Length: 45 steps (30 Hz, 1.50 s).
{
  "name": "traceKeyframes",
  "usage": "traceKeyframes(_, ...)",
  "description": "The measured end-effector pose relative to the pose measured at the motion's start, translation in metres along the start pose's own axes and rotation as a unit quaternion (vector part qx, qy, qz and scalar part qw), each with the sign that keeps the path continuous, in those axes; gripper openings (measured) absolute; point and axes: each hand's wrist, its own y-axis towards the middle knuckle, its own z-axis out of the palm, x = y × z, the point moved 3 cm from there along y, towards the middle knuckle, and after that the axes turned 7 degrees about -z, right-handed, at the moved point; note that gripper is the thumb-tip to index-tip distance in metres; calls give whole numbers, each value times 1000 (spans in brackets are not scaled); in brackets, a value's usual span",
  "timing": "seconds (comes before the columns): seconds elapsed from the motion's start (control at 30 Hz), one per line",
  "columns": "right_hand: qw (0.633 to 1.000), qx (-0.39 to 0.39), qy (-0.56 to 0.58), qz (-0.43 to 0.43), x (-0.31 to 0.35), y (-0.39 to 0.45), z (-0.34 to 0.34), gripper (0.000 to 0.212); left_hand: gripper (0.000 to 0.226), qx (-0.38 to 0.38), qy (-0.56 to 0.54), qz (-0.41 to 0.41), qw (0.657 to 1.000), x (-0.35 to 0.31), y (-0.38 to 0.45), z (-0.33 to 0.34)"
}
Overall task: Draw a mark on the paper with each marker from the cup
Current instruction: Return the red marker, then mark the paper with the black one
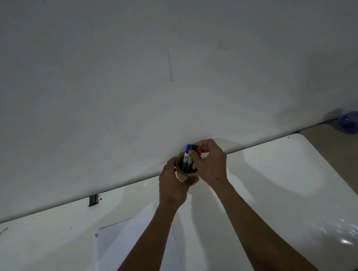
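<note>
The white rectangular sheet of paper (135, 248) lies flat on the glossy white desk (277, 192), nearest the person and beneath the left forearm. Small red and blue marks (96, 235) show near its far left corner; whether every marker has been used cannot be told.

Beyond the paper, the left hand (172, 186) is wrapped around the side of the short tan cardboard cup (184, 174), which is tipped toward the person with its mouth facing back. It is unclear whether the base rests on the desk.

The right hand (210, 162) sits just to the right of the left hand, fingers curled over the cup mouth and pinched on the marker tops. The blue-capped marker (188, 150) stands at the left of the bundle, a black-capped marker (193, 148) beside it, and the red-capped marker (199, 151) lies under the fingertips. Which marker is actually gripped cannot be told; the red one appears most likely.

Beyond both hands stands a plain grey-white wall (171, 64).

Hazards, as judged from this position:
- The tipped cup may spill the loose markers if the left hand's hold slackens.
- Withdrawing one marker may drag its neighbours out, since the caps are packed touching.
- Pulling on a cap alone may detach it, leaving the barrel in the cup.
</note>
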Motion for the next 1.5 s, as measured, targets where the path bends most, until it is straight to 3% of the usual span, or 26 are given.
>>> traceKeyframes(0.4,998,-25,5,-54,20,-2,-20,11,69,1,7,10,1000,3,1,0)
traceKeyframes(0.6,986,-100,133,10,54,-10,-65,7,65,-6,4,11,1000,0,-2,-3)
traceKeyframes(0.7,944,-143,284,86,58,-23,-81,6,66,-8,11,7,1000,1,-2,-4)
traceKeyframes(0.83,810,-143,524,220,58,-52,-82,7,75,19,29,-19,999,3,-8,-12)
traceKeyframes(0.93,744,-73,600,285,59,-79,-66,7,81,11,49,-31,998,9,-21,-33)
traceKeyframes(1.03,724,40,620,299,66,-107,-39,24,72,-20,55,-32,998,25,-43,-67)
traceKeyframes(1.1,726,94,611,302,71,-127,-18,35,60,-47,58,-39,996,40,-60,-93)
traceKeyframes(1.2,735,134,580,323,78,-157,12,35,39,-80,49,-47,994,58,-88,-130)
traceKeyframes(1.27,768,146,534,322,83,-174,29,28,31,-79,36,-39,995,62,-108,-152)
traceKeyframes(1.4,869,152,389,267,93,-199,55,14,24,-45,20,0,999,61,-140,-185)
traceKeyframes(1.5,898,129,333,257,105,-216,68,18,28,-24,14,33,999,59,-155,-202)
